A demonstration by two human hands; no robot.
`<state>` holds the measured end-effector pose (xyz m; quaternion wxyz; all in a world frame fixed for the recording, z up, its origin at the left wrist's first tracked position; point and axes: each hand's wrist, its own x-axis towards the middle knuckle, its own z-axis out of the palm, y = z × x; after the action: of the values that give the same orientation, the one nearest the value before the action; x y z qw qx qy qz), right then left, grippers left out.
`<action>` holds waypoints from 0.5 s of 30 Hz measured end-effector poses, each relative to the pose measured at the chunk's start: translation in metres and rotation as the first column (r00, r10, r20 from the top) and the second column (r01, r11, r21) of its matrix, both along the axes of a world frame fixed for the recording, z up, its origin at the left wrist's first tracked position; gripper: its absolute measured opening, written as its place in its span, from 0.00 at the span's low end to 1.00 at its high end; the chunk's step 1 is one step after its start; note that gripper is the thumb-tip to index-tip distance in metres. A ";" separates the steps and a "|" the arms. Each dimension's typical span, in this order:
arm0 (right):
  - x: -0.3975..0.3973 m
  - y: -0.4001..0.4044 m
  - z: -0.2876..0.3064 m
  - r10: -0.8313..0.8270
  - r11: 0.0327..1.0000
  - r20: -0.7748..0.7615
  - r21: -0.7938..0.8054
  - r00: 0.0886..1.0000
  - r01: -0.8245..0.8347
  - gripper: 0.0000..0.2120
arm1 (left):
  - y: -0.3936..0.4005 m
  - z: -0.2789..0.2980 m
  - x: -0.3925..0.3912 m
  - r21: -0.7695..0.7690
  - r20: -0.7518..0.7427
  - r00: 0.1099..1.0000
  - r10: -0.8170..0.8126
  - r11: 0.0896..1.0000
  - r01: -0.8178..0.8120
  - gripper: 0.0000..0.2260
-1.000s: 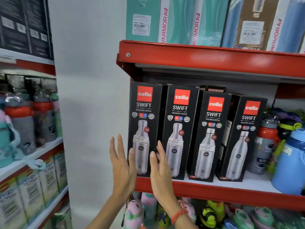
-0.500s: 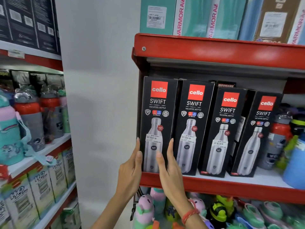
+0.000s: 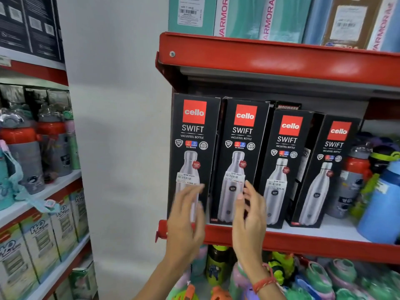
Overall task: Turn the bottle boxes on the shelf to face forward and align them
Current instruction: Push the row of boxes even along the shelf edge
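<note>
Nearest, the left hand (image 3: 186, 215) and right hand (image 3: 249, 213) hover blurred, fingers spread and holding nothing. Just beyond the right hand stands the second Cello box (image 3: 238, 161), upright. Further right, the third box (image 3: 285, 167) and fourth box (image 3: 324, 174) sit angled, deeper on the red shelf (image 3: 303, 241).

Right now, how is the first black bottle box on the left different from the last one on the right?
The leftmost box faces nearly straight out; the rightmost box is turned so its side panel shows. The leftmost box stands at the shelf's front edge; the rightmost sits further back. The left hand partly covers the leftmost box; nothing covers the rightmost. Both are black with a red logo and a steel bottle picture.
</note>
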<state>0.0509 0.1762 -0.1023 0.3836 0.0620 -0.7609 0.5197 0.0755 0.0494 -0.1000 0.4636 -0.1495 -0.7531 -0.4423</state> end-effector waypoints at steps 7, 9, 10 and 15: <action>-0.006 0.037 0.000 0.232 0.969 0.241 0.026 0.942 -0.245 0.26 | 0.064 -0.016 -0.007 0.171 0.394 0.871 -0.294 0.954 0.244 0.26; -0.008 0.040 -0.002 0.250 0.959 0.278 0.060 0.927 -0.277 0.26 | 0.065 -0.016 -0.012 0.231 0.437 0.851 -0.290 0.951 0.206 0.26; -0.009 0.041 -0.003 0.246 0.958 0.283 0.071 0.927 -0.276 0.26 | 0.065 -0.014 -0.014 0.239 0.447 0.854 -0.266 0.956 0.172 0.26; 0.001 0.042 -0.003 0.233 0.959 0.272 0.097 0.934 -0.268 0.28 | 0.062 -0.012 -0.010 0.204 0.455 0.879 -0.143 0.977 0.054 0.24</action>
<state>0.0521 0.2178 -0.1052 0.2069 0.1158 -0.8228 0.5166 0.0655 0.1112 -0.1120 0.2575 -0.0334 -0.7893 -0.5564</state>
